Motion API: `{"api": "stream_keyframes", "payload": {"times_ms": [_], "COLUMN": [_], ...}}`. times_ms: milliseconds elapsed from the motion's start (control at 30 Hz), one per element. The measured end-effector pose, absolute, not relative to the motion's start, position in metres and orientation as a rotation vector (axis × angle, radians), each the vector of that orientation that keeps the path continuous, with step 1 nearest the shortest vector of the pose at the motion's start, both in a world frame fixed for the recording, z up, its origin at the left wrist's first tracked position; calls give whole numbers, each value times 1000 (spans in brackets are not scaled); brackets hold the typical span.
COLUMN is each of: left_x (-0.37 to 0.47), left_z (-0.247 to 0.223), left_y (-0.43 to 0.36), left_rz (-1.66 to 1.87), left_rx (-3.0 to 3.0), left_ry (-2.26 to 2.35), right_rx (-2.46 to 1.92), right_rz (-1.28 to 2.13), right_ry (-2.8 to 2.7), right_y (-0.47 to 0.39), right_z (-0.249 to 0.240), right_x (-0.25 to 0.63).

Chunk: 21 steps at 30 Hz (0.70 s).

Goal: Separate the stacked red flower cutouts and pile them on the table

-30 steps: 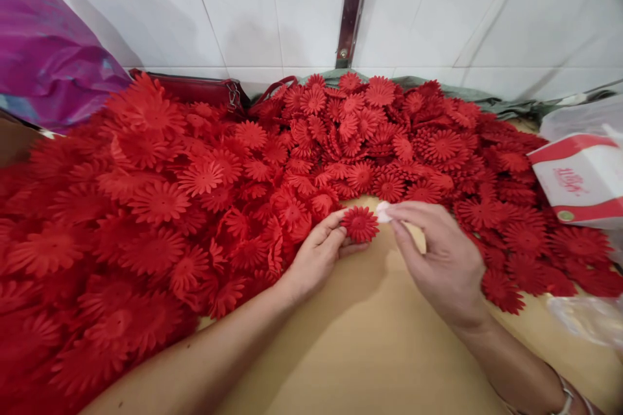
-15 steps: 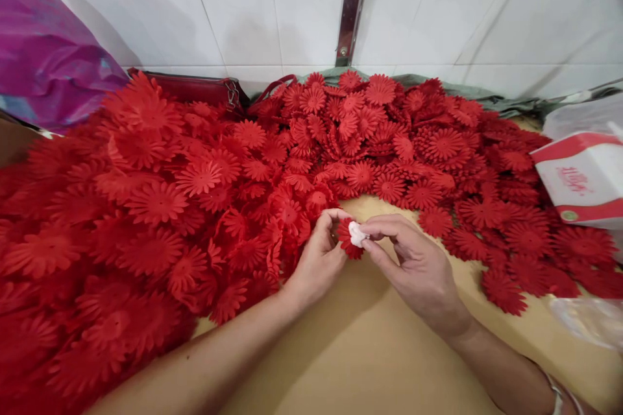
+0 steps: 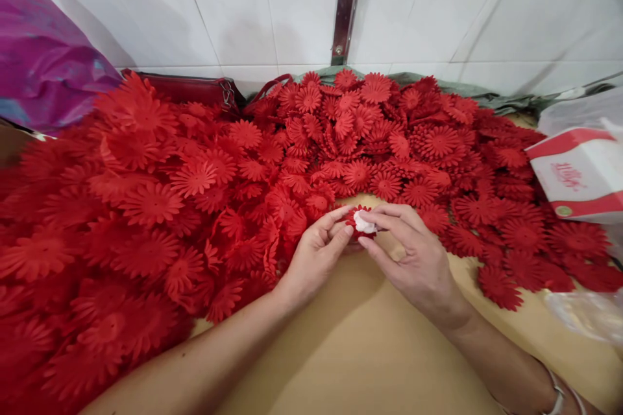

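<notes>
Between my two hands is a small red artificial flower (image 3: pixel 354 231) with a soft-looking white piece (image 3: pixel 365 223) over its middle. My left hand (image 3: pixel 318 246) is closed on the flower's left edge, thumb in front and fingers behind. From the other side, my right hand (image 3: pixel 418 259) has its forefinger against the white piece and its thumb at the lower petals. Both hands are just above the tan tabletop (image 3: pixel 335 343). How the white piece joins the flower is hidden by the fingers.
A large heap of red artificial flowers (image 3: pixel 153 203) spreads across the left, back and right. Behind it lie a dark red bag (image 3: pixel 180 87) and a white tiled wall (image 3: pixel 302 6). A red-and-white package (image 3: pixel 574 172) stands right; purple plastic (image 3: pixel 43 45) hangs left.
The white piece has gone from a pinch of my right fingertips to lying over the flower's middle. My right thumb has moved down to the petals, and my left thumb has come over the front.
</notes>
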<state>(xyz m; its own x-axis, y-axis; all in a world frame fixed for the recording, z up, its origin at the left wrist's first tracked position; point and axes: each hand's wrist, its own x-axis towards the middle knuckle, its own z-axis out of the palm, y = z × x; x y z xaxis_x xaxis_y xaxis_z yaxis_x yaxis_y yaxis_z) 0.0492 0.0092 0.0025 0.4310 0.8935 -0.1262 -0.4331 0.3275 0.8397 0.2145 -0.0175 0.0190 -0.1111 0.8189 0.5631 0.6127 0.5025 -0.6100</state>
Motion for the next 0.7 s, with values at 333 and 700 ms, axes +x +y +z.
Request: {"api": "stream_keyframes", "payload": {"times_ms": [333, 700], "left_x": [52, 52], "left_z": [2, 5], "left_y": [7, 7], "left_rz": [885, 880], "left_rx": [1026, 1023], "left_ry": [700, 695], "right_rx": [-1238, -1147], "right_rz": [245, 127], "right_ry": [-1774, -1896], "right_y": [-17, -20], "right_z": [25, 18], "right_x": [221, 213]}}
